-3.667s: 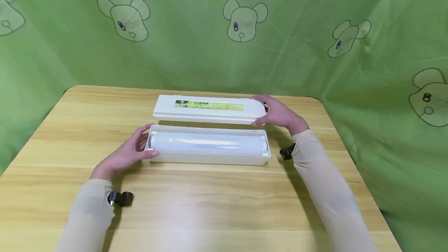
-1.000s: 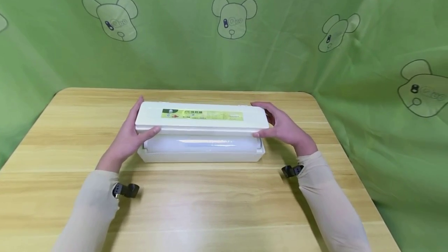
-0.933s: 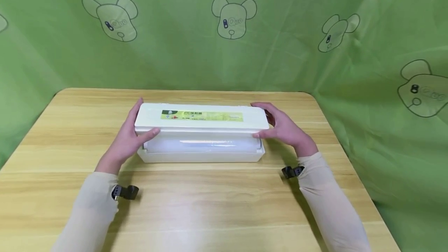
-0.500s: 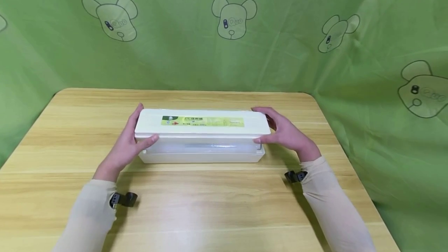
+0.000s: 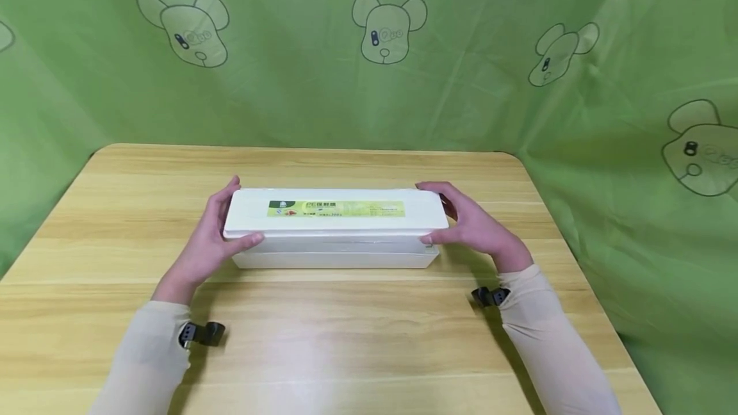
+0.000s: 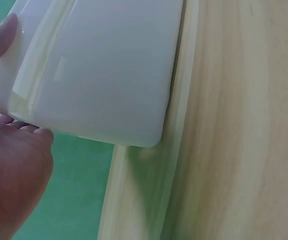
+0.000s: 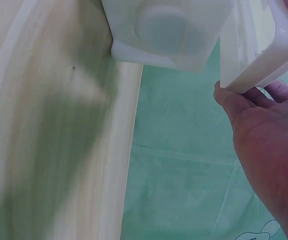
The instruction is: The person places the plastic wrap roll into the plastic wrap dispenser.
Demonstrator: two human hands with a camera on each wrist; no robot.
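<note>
A long white cling film box base (image 5: 334,260) stands on the table, its film roll now almost wholly hidden. Above it lies its white lid (image 5: 248,210), bearing a green and yellow label (image 5: 336,209). My left hand (image 5: 202,245) grips the lid's left end, thumb along the front edge, fingers behind. At the other end my right hand (image 5: 475,226) holds the lid the same way. In the right wrist view the lid (image 7: 249,42) is apart from the base's end wall (image 7: 164,30) by a narrow gap. The left wrist view shows the box's other end (image 6: 109,70).
The wooden table (image 5: 323,332) has rounded far corners. Green cloth (image 5: 288,95) with printed bear heads hangs behind it and at both sides. Each wrist carries a small black camera, one by the left sleeve (image 5: 144,338) and one by the right sleeve (image 5: 548,338).
Earlier my left hand was on the base; it then moved to the lid. Both hands have brought the lid forward and down over the base, covering the film roll.
</note>
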